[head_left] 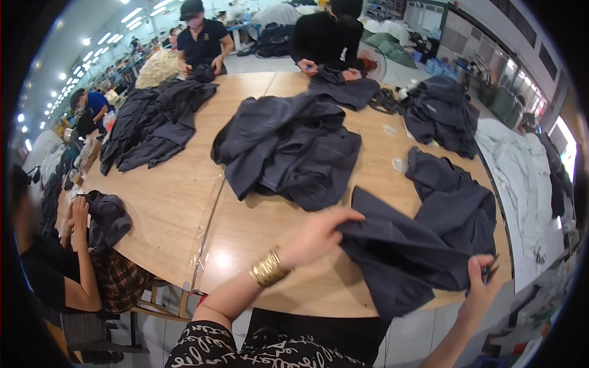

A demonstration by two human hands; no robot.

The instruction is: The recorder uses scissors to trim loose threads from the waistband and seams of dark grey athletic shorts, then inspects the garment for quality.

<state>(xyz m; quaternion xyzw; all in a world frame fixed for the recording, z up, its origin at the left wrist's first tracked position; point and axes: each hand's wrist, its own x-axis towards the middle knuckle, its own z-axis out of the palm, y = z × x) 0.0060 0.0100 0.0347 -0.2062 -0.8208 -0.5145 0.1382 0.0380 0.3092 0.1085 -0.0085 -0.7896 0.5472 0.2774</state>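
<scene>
A dark grey garment (399, 242) is stretched out between my hands over the table's near right part. My left hand (316, 238), with gold bangles on its wrist, pinches the garment's upper left edge; it is slightly blurred. At the garment's right end, my right hand (480, 282) is closed round small thread snips (489, 272) with a bit of blue, their dark points showing past the fingers. Whether this hand also grips the cloth I cannot tell. A second dark garment (457, 193) lies just beyond, partly behind the stretched one.
A large heap of dark garments (285, 147) covers the middle of the wooden table (153, 214). More piles lie at the far left (153, 122) and far right (438, 116). Co-workers handle dark cloth at the left and far edges. White cloth (518, 178) lies beyond the right edge.
</scene>
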